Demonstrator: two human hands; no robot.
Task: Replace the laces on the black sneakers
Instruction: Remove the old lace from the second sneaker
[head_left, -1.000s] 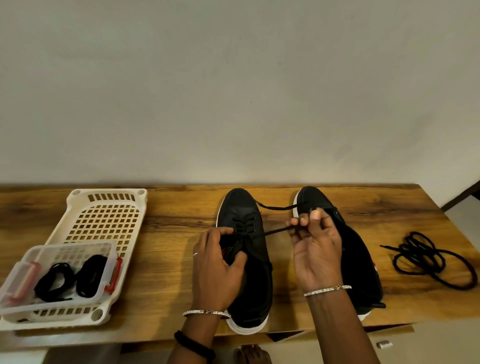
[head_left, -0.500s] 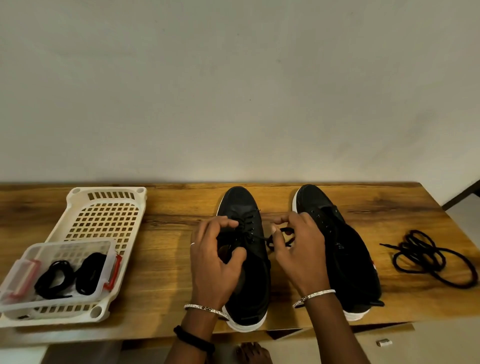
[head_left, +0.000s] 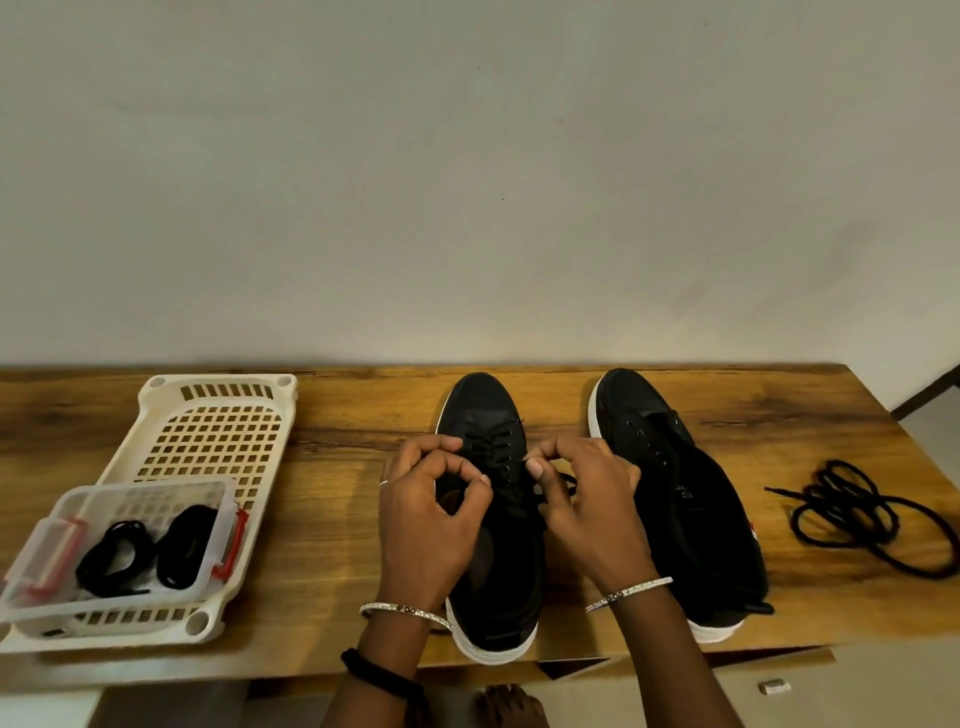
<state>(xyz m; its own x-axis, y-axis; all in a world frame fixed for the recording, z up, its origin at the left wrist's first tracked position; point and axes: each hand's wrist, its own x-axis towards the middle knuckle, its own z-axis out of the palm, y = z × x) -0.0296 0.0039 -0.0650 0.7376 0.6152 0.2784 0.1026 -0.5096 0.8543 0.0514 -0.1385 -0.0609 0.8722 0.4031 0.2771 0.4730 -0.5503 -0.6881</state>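
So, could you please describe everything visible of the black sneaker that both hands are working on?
The sneaker is a black low-top, fabric-like, with a white sole. It stands upright on the wooden table, toe toward the wall. A black lace crosses its front eyelets; the rear eyelets are hidden by the hands. The left hand grips its eyelet edge, and the right hand pinches the lace at its other side.

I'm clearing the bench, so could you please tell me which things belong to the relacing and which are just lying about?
In the job: left sneaker, gripped by left hand; its lace, pinched by right hand; unlaced right sneaker; coiled laces in clear box; loose lace heap.
Lying about: white basket; small pale object on floor.
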